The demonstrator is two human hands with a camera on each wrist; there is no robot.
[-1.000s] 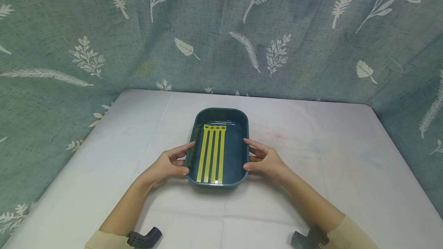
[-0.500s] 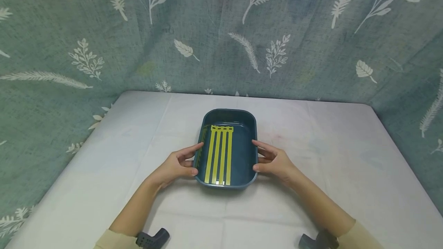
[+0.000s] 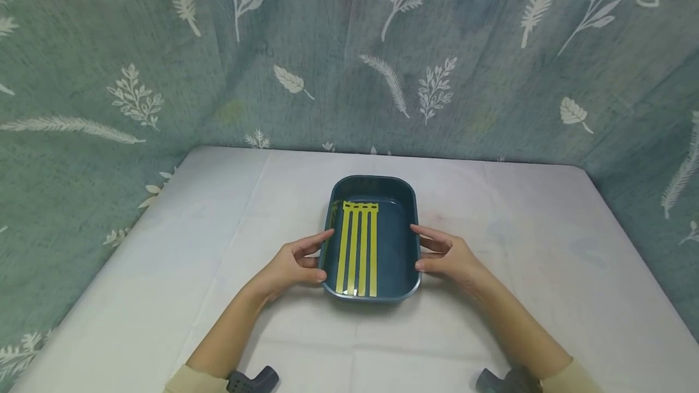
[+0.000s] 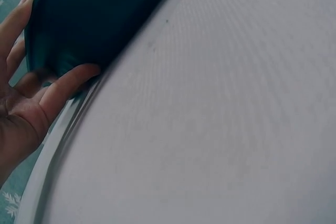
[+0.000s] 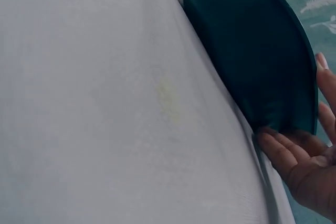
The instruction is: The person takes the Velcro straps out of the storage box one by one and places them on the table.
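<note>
A dark teal rectangular tray [image 3: 398, 247] with rounded corners is held between both hands near the middle of the table. On its floor, toward the left, lies a flat yellow-green piece [image 3: 363, 253] with several long parallel strips joined at a perforated far end. My left hand [image 3: 289, 268] grips the tray's left side, thumb near the front corner. My right hand [image 3: 449, 258] holds the opposite side in the same manner. From the left wrist view, the tray's outer wall [image 4: 100, 19] hides part of the fingers. The right wrist view shows fingertips [image 5: 275, 150] at the tray's lower edge.
A white cloth [image 3: 519, 247] covers the table. Behind and at the sides hangs a green-blue curtain [image 3: 327, 47] with white leaf prints. Dark wrist devices [image 3: 253, 379] sit at the sleeve cuffs.
Both hands and the tray have shifted to the right, and slightly toward the person in view. The yellow-green piece has travelled along inside the tray. The grip looks the same.
</note>
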